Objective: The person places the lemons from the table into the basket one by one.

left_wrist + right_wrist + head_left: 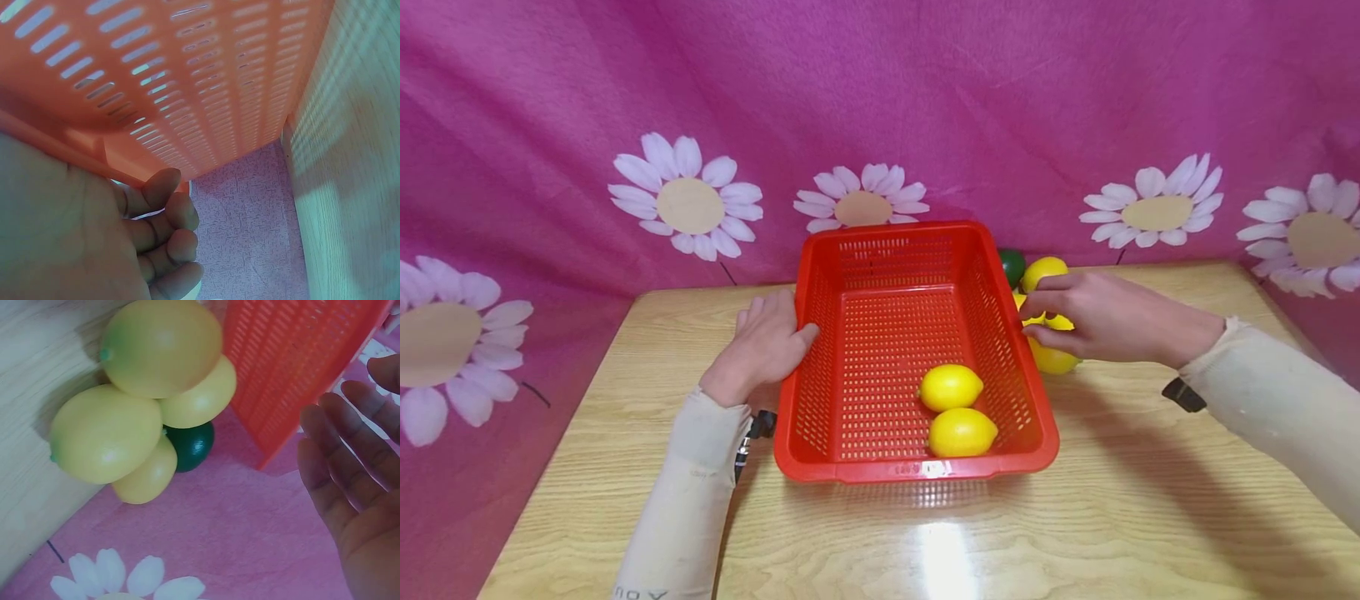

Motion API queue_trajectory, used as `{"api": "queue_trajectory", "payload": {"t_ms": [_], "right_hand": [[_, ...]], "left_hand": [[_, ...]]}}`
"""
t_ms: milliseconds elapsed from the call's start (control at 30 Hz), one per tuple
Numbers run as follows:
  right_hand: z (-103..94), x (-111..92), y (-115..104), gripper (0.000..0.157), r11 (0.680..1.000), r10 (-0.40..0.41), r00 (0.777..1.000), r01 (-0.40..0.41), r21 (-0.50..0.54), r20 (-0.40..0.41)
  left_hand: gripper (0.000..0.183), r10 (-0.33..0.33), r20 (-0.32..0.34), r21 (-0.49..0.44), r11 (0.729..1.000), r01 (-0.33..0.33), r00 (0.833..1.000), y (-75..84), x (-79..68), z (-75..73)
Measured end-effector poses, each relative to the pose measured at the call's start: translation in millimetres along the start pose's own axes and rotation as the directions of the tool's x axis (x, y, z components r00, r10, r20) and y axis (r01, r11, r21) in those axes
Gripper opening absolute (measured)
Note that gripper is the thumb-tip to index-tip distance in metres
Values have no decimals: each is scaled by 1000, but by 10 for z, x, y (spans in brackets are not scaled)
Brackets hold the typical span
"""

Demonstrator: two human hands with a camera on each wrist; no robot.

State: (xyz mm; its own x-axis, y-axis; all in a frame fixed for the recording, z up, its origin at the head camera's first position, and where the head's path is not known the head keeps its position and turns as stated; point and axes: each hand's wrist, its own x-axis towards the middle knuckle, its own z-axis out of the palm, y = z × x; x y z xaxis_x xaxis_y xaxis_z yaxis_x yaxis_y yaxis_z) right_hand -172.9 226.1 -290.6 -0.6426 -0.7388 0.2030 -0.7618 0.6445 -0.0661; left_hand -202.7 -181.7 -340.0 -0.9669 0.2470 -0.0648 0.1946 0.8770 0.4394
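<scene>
A red plastic basket (880, 350) with slotted walls stands in the middle of the table. My left hand (758, 346) grips its left rim, thumb over the edge; in the left wrist view the fingers (181, 212) curl beneath the lip. Inside the basket, two yellow lemons (951, 387) lie at the near right corner. My right hand (1108, 317) hovers beside the right rim, over several more lemons (1054, 358). Its fingers (337, 431) are loosely bent with nothing between them in the right wrist view. Among those lemons sits a dark green fruit (192, 447), partly hidden by the basket in the head view.
The wooden table (1120, 500) reaches back to a pink cloth (1000, 108) with white flowers, which hangs close behind the basket and the loose fruit. Wrist straps with dark fittings (1183, 395) show at both sleeves.
</scene>
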Motion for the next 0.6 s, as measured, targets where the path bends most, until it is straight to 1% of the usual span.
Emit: {"api": "queue_trajectory", "payload": {"t_ms": [400,600], "right_hand": [[121,-60,123,17,999,42,999,-42,17,-5],[187,-82,194,17,999,45,999,-45,20,-14]], "left_hand": [[32,-9,6,-10,1000,9,1000,2,-4,-4],[31,1,10,-29,1000,0,1000,-5,1,5]]}}
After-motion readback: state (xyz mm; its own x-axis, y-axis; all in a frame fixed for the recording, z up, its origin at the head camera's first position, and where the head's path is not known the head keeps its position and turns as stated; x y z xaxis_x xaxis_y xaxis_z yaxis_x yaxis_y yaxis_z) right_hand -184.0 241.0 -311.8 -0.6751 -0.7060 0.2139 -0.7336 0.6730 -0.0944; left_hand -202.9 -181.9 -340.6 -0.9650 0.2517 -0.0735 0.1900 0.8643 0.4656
